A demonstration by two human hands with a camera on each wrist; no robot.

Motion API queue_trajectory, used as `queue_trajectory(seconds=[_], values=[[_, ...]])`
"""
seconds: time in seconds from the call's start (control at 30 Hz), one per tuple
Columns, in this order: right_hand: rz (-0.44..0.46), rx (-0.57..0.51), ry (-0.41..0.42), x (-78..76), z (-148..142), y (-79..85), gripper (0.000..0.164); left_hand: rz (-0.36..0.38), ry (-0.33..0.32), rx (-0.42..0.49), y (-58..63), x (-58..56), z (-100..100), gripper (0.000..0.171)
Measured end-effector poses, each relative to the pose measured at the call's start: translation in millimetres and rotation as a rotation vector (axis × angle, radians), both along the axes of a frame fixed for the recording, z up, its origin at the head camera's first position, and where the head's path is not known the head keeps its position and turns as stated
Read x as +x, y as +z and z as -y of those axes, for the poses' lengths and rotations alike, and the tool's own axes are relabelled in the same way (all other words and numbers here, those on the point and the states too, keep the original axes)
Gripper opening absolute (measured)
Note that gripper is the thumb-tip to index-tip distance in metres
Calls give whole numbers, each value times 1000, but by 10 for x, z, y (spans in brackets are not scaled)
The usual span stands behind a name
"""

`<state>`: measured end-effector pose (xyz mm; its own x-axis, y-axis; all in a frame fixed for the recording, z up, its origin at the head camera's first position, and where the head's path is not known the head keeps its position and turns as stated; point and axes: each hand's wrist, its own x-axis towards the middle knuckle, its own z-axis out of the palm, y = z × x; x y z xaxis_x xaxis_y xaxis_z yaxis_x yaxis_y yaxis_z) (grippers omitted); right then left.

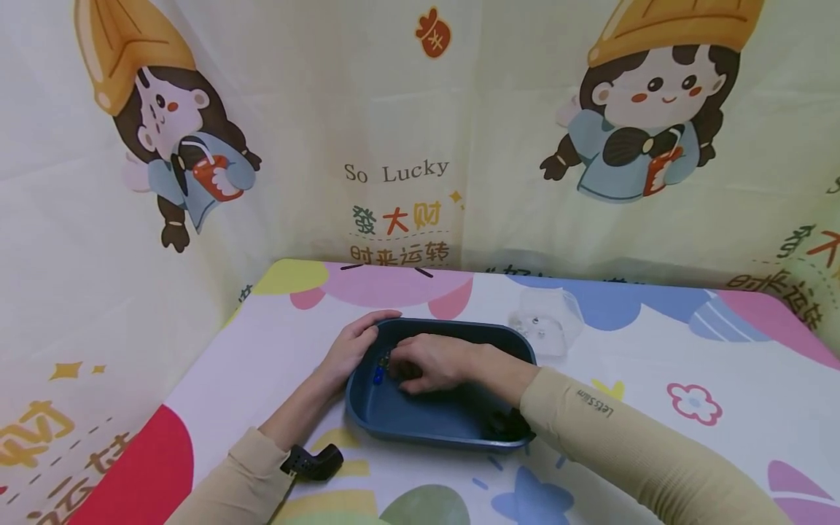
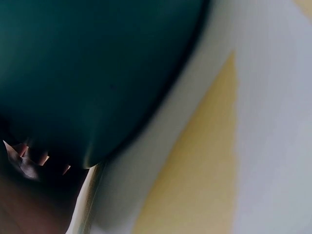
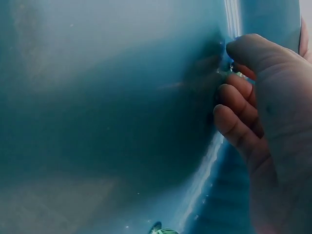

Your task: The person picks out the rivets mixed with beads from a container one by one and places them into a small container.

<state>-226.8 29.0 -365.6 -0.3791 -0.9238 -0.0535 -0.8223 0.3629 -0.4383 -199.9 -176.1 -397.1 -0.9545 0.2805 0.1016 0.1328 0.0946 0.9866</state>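
Note:
A dark blue rectangular tray (image 1: 446,440) sits on the table. My left hand (image 1: 352,351) grips its left rim near the far corner; the tray's outer side (image 2: 107,87) fills much of the left wrist view. Inside the tray, my right hand (image 1: 436,362) reaches to the left wall with curled fingers. Small blue beads (image 1: 379,370) lie at its fingertips. In the right wrist view the thumb and forefinger of the right hand (image 3: 263,92) close around small beads, partly hidden. A small green-striped piece (image 3: 165,231) shows at that view's bottom edge.
Behind the tray's right end stands a clear plastic box (image 1: 547,324) with small shiny pieces inside. A patterned cloth (image 1: 656,357) covers the table. A printed curtain (image 1: 499,146) hangs behind it. A black device (image 1: 316,463) is worn at the left wrist.

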Motion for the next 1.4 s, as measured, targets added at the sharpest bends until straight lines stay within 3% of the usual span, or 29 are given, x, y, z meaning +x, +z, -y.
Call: queue_trajectory(seconds=[0.2, 0.33, 0.83, 1.4], values=[[57, -113, -49, -49, -26, 7, 19, -7, 7, 2, 19, -18, -9, 45], [36, -152, -57, -66, -32, 19, 23, -11, 8, 6, 31, -26, -10, 45], [-56, -29, 8, -45, -1, 14, 26, -2, -2, 0, 33, -33, -2, 45], [7, -17, 28, -20, -19, 29, 11, -10, 6, -21, 20, -12, 0, 46]])
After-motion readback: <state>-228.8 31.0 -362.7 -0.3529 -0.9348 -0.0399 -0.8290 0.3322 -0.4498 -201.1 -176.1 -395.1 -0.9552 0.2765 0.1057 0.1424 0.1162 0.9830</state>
